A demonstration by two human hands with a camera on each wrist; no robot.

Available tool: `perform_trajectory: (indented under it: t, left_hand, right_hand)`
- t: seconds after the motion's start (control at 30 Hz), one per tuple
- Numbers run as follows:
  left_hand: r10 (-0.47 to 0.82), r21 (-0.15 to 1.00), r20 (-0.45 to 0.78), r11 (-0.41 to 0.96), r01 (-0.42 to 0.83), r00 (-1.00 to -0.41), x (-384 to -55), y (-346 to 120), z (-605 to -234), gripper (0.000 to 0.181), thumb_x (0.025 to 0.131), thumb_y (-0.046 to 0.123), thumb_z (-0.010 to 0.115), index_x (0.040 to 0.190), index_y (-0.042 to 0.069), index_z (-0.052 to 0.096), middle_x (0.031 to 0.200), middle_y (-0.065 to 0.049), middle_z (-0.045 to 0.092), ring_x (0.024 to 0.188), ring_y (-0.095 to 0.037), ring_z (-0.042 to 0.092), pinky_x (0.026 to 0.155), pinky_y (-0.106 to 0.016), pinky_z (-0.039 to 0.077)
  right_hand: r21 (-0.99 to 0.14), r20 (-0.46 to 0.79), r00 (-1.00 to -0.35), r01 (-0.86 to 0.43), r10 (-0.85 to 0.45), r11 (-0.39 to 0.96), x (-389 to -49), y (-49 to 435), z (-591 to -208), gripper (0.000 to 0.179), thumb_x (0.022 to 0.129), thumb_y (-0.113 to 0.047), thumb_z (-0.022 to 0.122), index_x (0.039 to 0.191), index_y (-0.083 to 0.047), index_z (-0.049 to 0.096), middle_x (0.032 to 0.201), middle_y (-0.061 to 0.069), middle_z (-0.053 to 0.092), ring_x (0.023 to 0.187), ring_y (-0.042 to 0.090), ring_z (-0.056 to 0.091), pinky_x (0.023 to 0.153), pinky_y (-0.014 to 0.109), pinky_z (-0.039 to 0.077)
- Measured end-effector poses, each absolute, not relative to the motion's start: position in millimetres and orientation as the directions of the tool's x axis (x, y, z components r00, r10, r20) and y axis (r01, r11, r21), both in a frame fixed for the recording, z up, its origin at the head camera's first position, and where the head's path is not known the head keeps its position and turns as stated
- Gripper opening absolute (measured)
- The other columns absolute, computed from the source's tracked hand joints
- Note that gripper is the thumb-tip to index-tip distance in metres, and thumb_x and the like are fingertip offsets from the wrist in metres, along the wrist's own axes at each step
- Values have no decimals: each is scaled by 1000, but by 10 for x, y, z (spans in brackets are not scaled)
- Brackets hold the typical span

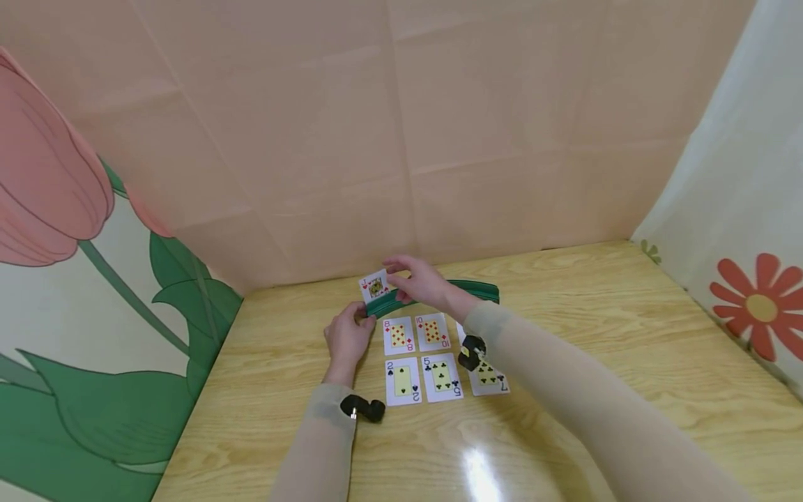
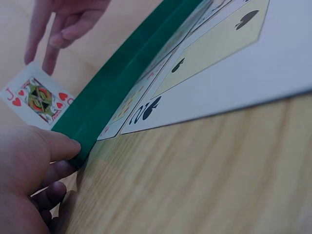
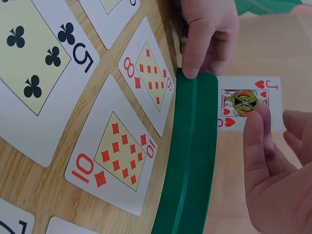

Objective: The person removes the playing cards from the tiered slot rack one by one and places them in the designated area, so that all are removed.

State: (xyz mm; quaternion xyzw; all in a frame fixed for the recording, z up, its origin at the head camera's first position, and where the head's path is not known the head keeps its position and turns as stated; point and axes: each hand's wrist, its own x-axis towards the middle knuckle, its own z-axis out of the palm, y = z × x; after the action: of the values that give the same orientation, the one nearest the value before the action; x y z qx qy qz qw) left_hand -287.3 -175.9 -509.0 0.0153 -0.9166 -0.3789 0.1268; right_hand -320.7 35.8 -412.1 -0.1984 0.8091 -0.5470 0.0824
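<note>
A curved green card holder [image 1: 479, 287] stands on the wooden table. At its left end a jack of hearts [image 3: 243, 103] is upright, tilted a little in the head view. My left hand [image 1: 348, 338] pinches that end, the thumb on top and the other fingers below it. Over the holder reaches my right hand [image 1: 420, 280], its fingers loosely bent and spread. One of its fingertips [image 3: 262, 111] overlaps the jack's face in the right wrist view. In the left wrist view the right fingers hang right at the card's upper edge, not closed round it.
In front of the holder, cards lie face up in two rows: eight of diamonds [image 1: 398, 336], ten of diamonds [image 1: 433, 331], two of spades [image 1: 403, 381], five of clubs [image 1: 442, 376] and seven of clubs [image 1: 489, 380]. Another is mostly hidden by the right wrist. A pink cloth backdrop [image 1: 477, 139] hangs behind.
</note>
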Motion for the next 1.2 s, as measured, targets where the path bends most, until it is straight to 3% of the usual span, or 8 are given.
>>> perform_trajectory:
  t: [0.23,0.67,0.9,1.07,1.2]
  left_hand:
    - [-120,698,249,710,92,-961,-2843,-1748,-5057,26,102,21,81,127,13,78,116,-4,81,109,-33,70,106,-58,36]
    - [-113,698,250,709,98,-961,-2844,-1766,-5075,25,103,22,81,127,14,78,116,-4,81,109,-33,70,106,-58,35]
    - [-109,698,233,711,88,-966,-2845,-1758,-5091,27,104,23,80,129,15,77,119,-4,81,112,-32,70,108,-58,34]
    - [-104,701,232,708,92,-967,-2851,-1746,-5091,28,103,23,80,129,14,77,120,-4,81,110,-33,69,109,-60,34]
    - [-103,699,223,710,85,-969,-2857,-1741,-5095,29,104,23,80,131,14,76,121,-4,81,112,-32,70,110,-59,34]
  right_hand:
    - [-916,82,-905,-233,-418,326,-3224,319,-4134,52,114,-15,64,164,-13,51,154,19,60,84,25,74,76,36,63]
    - [-912,92,-899,-249,-428,327,-3211,267,-4134,43,114,-19,64,156,-12,59,136,15,67,86,27,74,77,38,64]
    - [-907,82,-906,-240,-415,346,-3207,278,-4129,26,115,-14,60,137,-5,73,130,19,71,87,26,73,77,36,63]
    - [-909,86,-912,-236,-400,343,-3200,294,-4126,24,115,-13,62,133,-5,75,129,20,72,85,24,73,75,35,63]
    - [-909,99,-916,-241,-388,339,-3192,313,-4135,25,115,-14,62,133,-5,76,131,20,72,89,32,74,79,42,64]
